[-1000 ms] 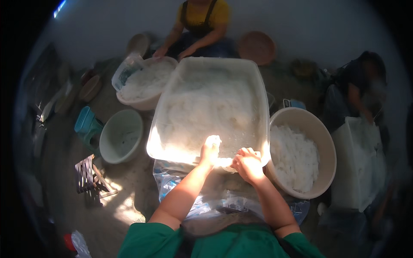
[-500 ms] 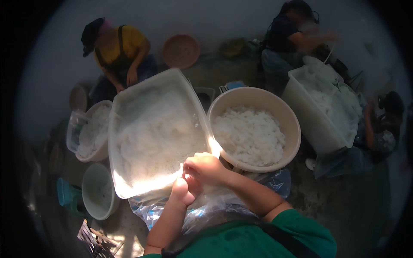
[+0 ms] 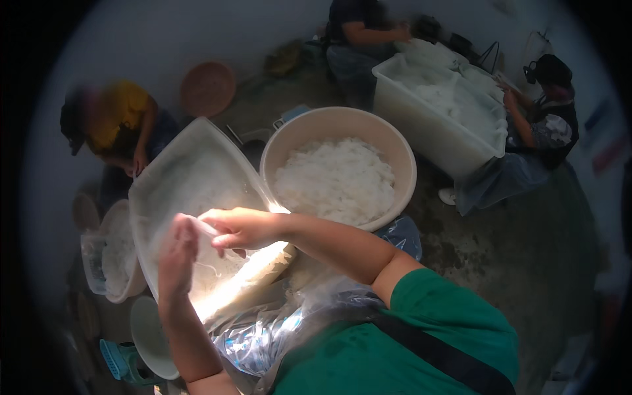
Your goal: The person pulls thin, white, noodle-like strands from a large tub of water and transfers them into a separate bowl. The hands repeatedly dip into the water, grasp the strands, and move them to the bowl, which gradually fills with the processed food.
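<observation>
A pale, soft white strip (image 3: 205, 227) stretches between my hands above the large translucent tub (image 3: 146, 197). My right hand (image 3: 245, 228) pinches its right end, palm down, fingers curled. At the other end, my left hand (image 3: 176, 260) stands upright with its fingertips closed on the strip, slightly blurred. A thin white strand hangs below my hands. Cloudy liquid and white fluffy matter fill the tub beneath, and bright sunlight falls across its near edge. What the strip is made of cannot be made out.
A round beige basin (image 3: 407, 172) of white clumps stands right of the tub. Left are a smaller filled basin (image 3: 136, 280), a pale bowl (image 3: 153, 336) and a teal plastic object (image 3: 115, 359). Co-workers sit around a deep white bin (image 3: 428, 135) and at the tub's far-left side.
My hands have moved left and drawn apart, and the white strip now shows between them. My view has swung rightward. The co-worker at far right now leans upright beside the bin.
</observation>
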Available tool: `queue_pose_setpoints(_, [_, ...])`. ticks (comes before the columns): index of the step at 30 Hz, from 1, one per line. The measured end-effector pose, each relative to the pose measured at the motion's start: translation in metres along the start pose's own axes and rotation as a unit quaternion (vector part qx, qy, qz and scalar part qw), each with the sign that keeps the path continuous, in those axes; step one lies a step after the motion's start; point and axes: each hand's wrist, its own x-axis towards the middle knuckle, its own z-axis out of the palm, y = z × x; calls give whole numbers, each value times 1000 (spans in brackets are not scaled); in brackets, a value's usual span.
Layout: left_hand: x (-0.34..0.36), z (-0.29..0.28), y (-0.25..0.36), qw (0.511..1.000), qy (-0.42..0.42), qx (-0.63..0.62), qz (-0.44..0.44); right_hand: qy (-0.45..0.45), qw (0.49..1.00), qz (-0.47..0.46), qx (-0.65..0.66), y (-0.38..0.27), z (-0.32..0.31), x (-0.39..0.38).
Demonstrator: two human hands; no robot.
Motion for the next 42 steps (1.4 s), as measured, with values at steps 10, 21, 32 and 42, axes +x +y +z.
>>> queue_pose_setpoints(10, [9, -12, 14, 899, -92, 386, 186, 176, 929, -87, -314, 58, -31, 19])
queue_pose_setpoints(21, [15, 33, -114, 812, 447, 364, 94, 213, 970, -92, -68, 22, 5, 21])
queue_pose_setpoints(32, [-4, 79, -58, 964, -16, -267, -6, 296, 941, -162, -31, 23, 16, 12])
queue_pose_setpoints(42, [-16, 47, -49, 827, -102, -491, -255, 189, 967, -37, 165, 29, 0, -10])
